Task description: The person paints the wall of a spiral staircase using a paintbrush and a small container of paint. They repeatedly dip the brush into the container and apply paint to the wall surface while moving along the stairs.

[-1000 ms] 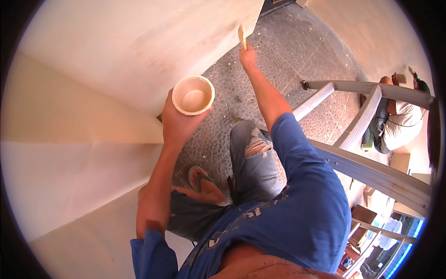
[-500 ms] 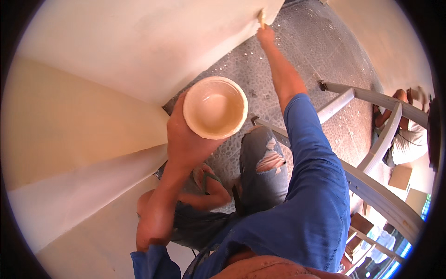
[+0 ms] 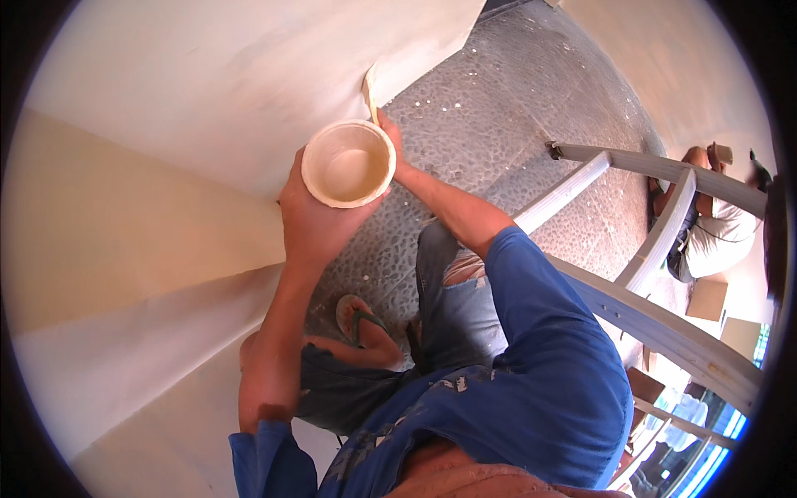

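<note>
A round cream-coloured tub (image 3: 349, 163) is held up in my left hand (image 3: 309, 217), whose fingers wrap its side. Pale liquid that looks like paint lies in the bottom of it. Just beyond the tub, my right hand (image 3: 390, 139) grips the handle of a paintbrush (image 3: 370, 93). The bristles touch the lower part of the pale wall (image 3: 241, 75). Part of the right hand is hidden behind the tub's rim.
A metal ladder (image 3: 656, 319) stands at my right. Past it, a person in a white shirt (image 3: 724, 241) crouches by the far wall with a hand raised. The patterned grey floor (image 3: 498, 100) has white specks. A cream wall corner (image 3: 149, 224) stands close at left.
My right hand has drawn the brush back along the wall, nearer and to the left, beside the tub. The tub has shifted slightly left and up in the view.
</note>
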The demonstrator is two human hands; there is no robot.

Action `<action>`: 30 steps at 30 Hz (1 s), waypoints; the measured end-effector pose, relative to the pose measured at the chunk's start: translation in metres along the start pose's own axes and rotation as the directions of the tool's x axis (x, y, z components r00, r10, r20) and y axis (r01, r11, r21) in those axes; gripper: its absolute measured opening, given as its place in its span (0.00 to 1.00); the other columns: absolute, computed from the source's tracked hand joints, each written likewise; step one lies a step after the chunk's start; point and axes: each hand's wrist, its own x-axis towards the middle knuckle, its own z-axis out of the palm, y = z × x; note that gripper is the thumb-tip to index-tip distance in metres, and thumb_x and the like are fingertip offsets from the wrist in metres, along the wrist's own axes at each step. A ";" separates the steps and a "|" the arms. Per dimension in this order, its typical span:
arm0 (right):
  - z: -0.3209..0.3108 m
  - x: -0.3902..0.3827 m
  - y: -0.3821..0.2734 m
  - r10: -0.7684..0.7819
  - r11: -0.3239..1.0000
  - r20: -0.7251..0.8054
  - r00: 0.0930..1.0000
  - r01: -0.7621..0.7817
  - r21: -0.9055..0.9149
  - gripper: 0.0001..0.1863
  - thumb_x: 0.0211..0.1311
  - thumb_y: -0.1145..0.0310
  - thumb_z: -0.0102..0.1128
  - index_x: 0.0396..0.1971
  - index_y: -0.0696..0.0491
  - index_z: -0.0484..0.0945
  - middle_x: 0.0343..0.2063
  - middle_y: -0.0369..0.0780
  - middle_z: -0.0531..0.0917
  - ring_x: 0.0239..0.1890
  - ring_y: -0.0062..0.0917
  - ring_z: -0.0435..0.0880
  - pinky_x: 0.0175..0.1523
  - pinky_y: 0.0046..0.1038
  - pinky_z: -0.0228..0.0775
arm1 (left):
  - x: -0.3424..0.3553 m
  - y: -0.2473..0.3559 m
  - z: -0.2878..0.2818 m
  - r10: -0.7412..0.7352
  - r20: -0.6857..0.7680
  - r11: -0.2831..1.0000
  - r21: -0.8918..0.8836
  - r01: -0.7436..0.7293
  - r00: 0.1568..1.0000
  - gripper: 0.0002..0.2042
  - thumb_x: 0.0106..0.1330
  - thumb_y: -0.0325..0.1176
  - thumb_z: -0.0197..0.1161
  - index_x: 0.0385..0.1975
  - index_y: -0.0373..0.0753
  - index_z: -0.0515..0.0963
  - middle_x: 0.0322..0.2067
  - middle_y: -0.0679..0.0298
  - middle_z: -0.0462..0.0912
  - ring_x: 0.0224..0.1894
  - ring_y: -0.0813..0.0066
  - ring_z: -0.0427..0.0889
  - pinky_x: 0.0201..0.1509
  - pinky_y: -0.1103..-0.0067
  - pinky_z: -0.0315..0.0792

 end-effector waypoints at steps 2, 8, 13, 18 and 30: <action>0.016 -0.028 -0.009 -0.055 0.987 0.077 0.995 0.042 0.158 0.24 0.66 0.71 0.56 0.63 0.53 0.75 0.40 0.56 0.86 0.44 0.46 0.88 0.51 0.40 0.78 | -0.002 -0.003 -0.005 -0.014 -0.001 1.000 0.006 0.014 1.000 0.36 0.44 0.35 0.87 0.55 0.36 0.75 0.48 0.58 0.86 0.51 0.66 0.86 0.55 0.70 0.79; 0.031 -0.099 -0.029 -0.059 0.951 0.286 0.956 -0.034 0.307 0.22 0.66 0.68 0.59 0.60 0.51 0.78 0.40 0.53 0.87 0.44 0.43 0.88 0.51 0.39 0.78 | -0.001 -0.006 -0.005 -0.051 0.007 0.998 -0.029 0.051 0.999 0.37 0.45 0.35 0.86 0.57 0.36 0.75 0.50 0.58 0.86 0.53 0.68 0.85 0.57 0.71 0.78; 0.020 -0.132 -0.038 -0.034 0.966 0.386 0.922 -0.069 0.249 0.21 0.65 0.66 0.61 0.58 0.49 0.80 0.40 0.50 0.88 0.43 0.40 0.89 0.51 0.38 0.78 | 0.000 -0.008 -0.007 -0.004 0.011 1.000 -0.025 0.004 1.000 0.37 0.45 0.35 0.87 0.57 0.35 0.75 0.51 0.58 0.86 0.53 0.69 0.85 0.57 0.71 0.78; 0.001 -0.091 -0.046 -0.047 0.999 0.499 0.865 0.027 0.047 0.19 0.65 0.63 0.64 0.56 0.47 0.83 0.41 0.47 0.88 0.43 0.37 0.89 0.51 0.36 0.78 | -0.003 -0.015 -0.007 0.016 -0.002 1.000 -0.017 -0.016 1.000 0.37 0.43 0.37 0.86 0.55 0.37 0.76 0.48 0.54 0.86 0.51 0.60 0.87 0.54 0.68 0.79; -0.089 0.096 -0.017 0.015 0.846 0.550 0.835 0.283 -0.452 0.17 0.63 0.58 0.69 0.51 0.43 0.87 0.41 0.41 0.90 0.43 0.31 0.89 0.50 0.34 0.79 | -0.013 -0.005 -0.004 0.043 0.103 0.999 0.018 -0.045 0.994 0.38 0.44 0.35 0.86 0.57 0.36 0.75 0.51 0.56 0.85 0.55 0.62 0.84 0.57 0.68 0.77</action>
